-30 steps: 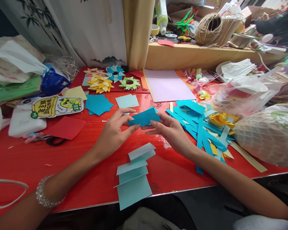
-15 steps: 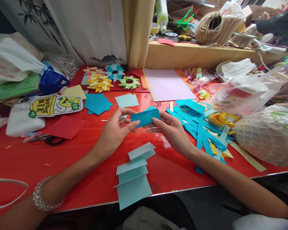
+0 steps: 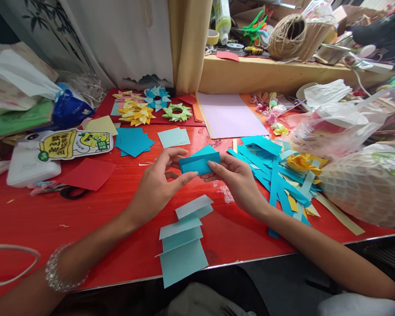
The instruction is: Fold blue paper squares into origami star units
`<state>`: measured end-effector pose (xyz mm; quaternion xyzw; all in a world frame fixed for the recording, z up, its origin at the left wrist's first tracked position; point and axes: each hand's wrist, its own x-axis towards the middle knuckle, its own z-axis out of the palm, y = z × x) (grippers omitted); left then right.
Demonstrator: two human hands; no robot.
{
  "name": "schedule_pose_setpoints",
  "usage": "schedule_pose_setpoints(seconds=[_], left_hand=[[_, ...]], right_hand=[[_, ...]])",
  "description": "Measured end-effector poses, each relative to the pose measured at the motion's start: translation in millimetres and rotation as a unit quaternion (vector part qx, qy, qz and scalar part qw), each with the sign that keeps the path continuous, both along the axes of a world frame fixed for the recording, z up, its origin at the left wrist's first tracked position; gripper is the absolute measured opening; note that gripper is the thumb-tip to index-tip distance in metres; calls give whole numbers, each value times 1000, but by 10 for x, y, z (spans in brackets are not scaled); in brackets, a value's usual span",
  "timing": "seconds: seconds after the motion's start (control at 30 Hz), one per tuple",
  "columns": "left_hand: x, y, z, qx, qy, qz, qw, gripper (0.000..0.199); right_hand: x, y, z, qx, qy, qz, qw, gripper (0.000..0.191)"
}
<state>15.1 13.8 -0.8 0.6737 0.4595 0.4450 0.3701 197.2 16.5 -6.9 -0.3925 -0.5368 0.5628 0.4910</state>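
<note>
A bright blue sheet of folding paper [image 3: 197, 164], folded with a second layer standing up behind the front flap, is held above the table between both hands. My left hand [image 3: 159, 177] curls loosely around its left end, thumb along the lower edge and fingertips partly hidden behind. The right end is pinched by my right hand [image 3: 235, 180], thumb on the front face. Just below, several pale blue creased paper pieces [image 3: 184, 259] lie overlapping in a column on the red table [image 3: 118, 241]. Bright blue squares [image 3: 133, 141] and pale squares [image 3: 174, 138] lie beyond my left hand.
Blue and yellow paper strips [image 3: 276, 184] are heaped right of my right hand. Folded paper rings [image 3: 177, 113] and lilac sheets [image 3: 230, 114] lie at the back. Scissors [image 3: 74, 192], red paper [image 3: 88, 173] and a snack pouch [image 3: 75, 145] are left; a netted bag [image 3: 365, 188] stands right.
My left thumb has slid right along the paper's lower edge. The paper's rear layer now shows higher above the front flap. The right hand stays nearly in place.
</note>
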Motion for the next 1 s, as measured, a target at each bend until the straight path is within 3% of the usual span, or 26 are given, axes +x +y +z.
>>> schedule_pose_setpoints(seconds=[0.3, 1.0], left_hand=[[1, -5, 29, -70, -32, -35, 996, 27], [40, -40, 21, -87, -42, -30, 995, 29]], right_hand=[[-15, -9, -30, 1, 0, -14, 1000, 15], [-41, -33, -53, -5, -3, -33, 999, 20]])
